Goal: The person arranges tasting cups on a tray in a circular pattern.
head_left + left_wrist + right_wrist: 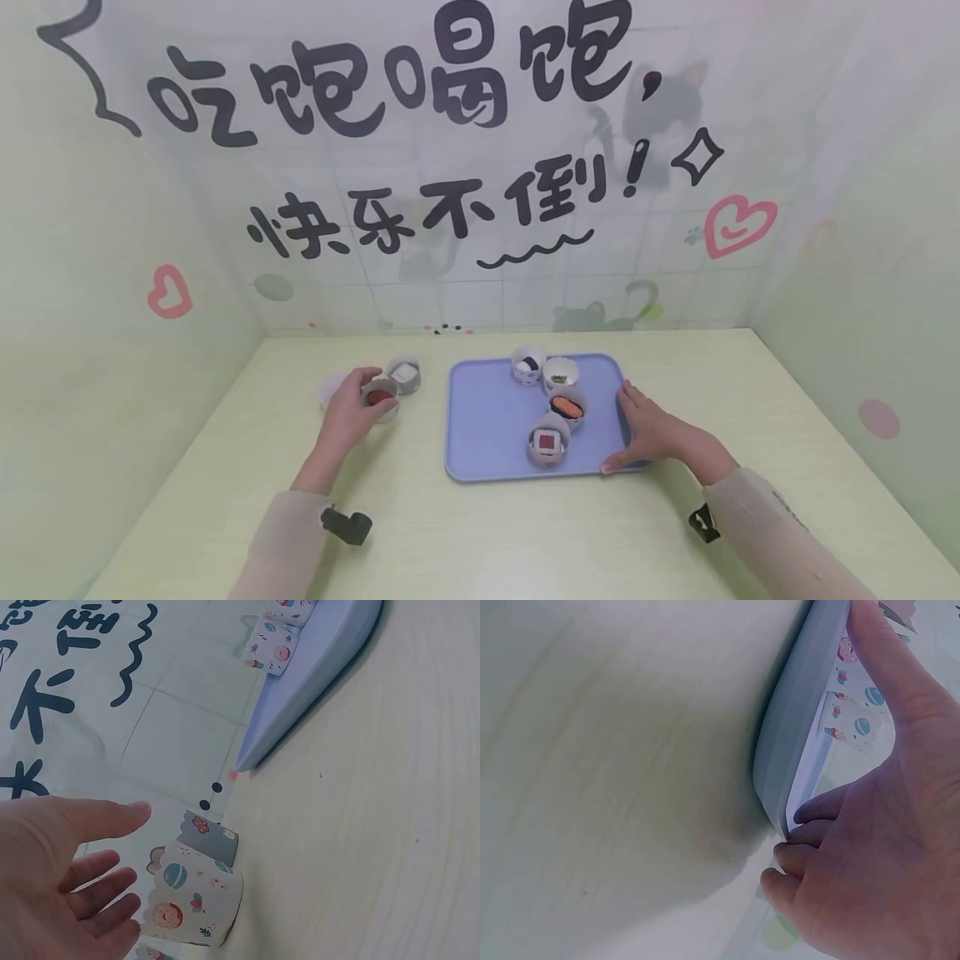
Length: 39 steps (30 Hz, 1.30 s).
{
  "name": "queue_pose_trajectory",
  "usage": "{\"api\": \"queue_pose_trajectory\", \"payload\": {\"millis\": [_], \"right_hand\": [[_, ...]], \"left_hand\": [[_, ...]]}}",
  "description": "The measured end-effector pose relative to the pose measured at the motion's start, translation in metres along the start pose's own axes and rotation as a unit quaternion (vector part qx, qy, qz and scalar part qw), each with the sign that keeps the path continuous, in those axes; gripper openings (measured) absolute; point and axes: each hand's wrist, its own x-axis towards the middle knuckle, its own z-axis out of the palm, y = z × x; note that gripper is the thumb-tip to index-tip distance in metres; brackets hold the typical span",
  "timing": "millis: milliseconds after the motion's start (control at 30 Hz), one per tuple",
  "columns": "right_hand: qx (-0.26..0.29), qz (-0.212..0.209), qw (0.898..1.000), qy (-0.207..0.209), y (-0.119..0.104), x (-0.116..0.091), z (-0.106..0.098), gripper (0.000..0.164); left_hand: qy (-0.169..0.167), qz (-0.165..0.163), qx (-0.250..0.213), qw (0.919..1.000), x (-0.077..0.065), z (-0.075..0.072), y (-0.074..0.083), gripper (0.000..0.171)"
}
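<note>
My left hand [351, 408] is at a small patterned paper cup [386, 412] with a red-brown piece in it, left of the blue tray [487, 421]. In the left wrist view, the thumb stretches out above the rim and the fingers bend loosely beside the cup [187, 900]. Just behind stands a grey paper cup [406, 377] with a white piece inside. My right hand [656, 429] rests along the tray's right side, thumb on the near right corner and fingertips at the right rim. The right wrist view shows the fingertips right at the rim [780, 765].
Several paper cups stand on the tray: one with a dark-and-white piece [527, 367], one with green bits [560, 377], one with orange sushi [567, 407], and one with a red-centred white piece [547, 444]. Behind my left hand a pale object [328, 388] is partly hidden.
</note>
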Motion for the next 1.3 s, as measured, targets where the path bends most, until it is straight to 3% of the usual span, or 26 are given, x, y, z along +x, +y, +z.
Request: {"api": "queue_pose_trajectory", "payload": {"millis": [267, 733, 1300], "right_hand": [[0.006, -0.001, 1.000, -0.001, 0.0011, 0.0006, -0.0005, 0.134], [0.002, -0.004, 1.000, 0.001, 0.0000, 0.0013, -0.0012, 0.133], [0.009, -0.005, 1.000, -0.001, -0.0027, -0.0017, -0.0037, 0.132]], "left_hand": [[0.002, -0.002, 0.008, 1.0000, 0.0036, 0.0014, -0.0028, 0.064], [-0.023, -0.029, 0.042, 0.9984, 0.0081, 0.0050, -0.0077, 0.069], [-0.035, -0.037, 0.082, 0.9953, 0.0059, -0.0019, 0.0003, 0.064]]}}
